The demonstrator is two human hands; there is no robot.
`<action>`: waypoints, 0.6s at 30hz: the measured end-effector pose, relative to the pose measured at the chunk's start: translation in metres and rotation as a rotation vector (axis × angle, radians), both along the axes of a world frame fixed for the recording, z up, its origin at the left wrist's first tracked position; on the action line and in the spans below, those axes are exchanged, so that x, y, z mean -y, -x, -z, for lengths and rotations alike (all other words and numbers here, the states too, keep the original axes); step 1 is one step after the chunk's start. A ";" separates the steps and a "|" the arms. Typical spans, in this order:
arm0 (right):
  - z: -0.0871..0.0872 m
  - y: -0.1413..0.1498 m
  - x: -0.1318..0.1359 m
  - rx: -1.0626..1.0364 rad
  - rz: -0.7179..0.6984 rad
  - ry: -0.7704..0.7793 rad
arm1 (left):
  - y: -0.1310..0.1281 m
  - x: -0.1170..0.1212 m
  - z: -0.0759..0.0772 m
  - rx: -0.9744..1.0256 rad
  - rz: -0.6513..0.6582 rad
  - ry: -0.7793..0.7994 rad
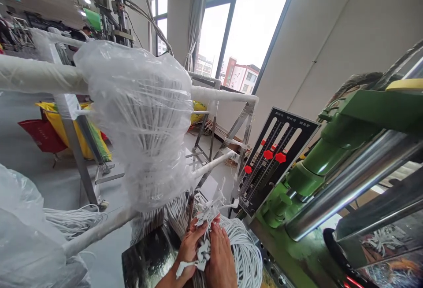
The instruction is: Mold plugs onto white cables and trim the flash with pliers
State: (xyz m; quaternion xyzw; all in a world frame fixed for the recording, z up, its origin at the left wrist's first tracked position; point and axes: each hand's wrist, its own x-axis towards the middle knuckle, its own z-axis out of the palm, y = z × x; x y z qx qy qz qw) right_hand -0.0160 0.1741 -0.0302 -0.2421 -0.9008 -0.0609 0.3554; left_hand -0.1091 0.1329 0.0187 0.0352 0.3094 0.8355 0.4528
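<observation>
Both my hands meet low in the middle of the view around a bunch of white cables. My left hand (189, 247) wraps the bunch from the left, and my right hand (220, 252) presses against it from the right with fingers together. White plastic connectors (204, 252) stick out between the hands, and more cable ends (213, 206) fan out above the fingertips. Coiled white cable (246, 250) hangs down to the right of my right hand. A dark shiny metal surface (148, 257) lies left of my left hand.
A rack with a wrapped rail (228, 93) carries a plastic-covered cable bundle (142, 120). On the right stands a green machine (343, 142) with a black panel (276, 156) bearing red knobs. Plastic-wrapped cables (72, 219) are at left. A person (84, 33) is far back.
</observation>
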 end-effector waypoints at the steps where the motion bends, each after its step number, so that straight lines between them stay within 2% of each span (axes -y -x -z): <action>1: 0.001 0.000 0.000 -0.001 0.000 0.002 | 0.001 0.000 0.002 0.014 -0.003 0.002; 7: 0.000 0.000 -0.002 -0.029 -0.013 -0.030 | 0.008 -0.002 0.015 0.089 -0.044 0.094; 12: -0.003 -0.001 -0.002 -0.059 -0.024 -0.036 | 0.006 -0.002 0.016 0.052 -0.051 0.101; 15: 0.003 -0.002 -0.003 -0.061 -0.023 0.011 | 0.004 -0.002 0.016 0.056 -0.076 0.088; 18: 0.016 -0.003 -0.006 -0.079 -0.056 0.085 | 0.003 -0.003 0.017 0.062 -0.073 0.067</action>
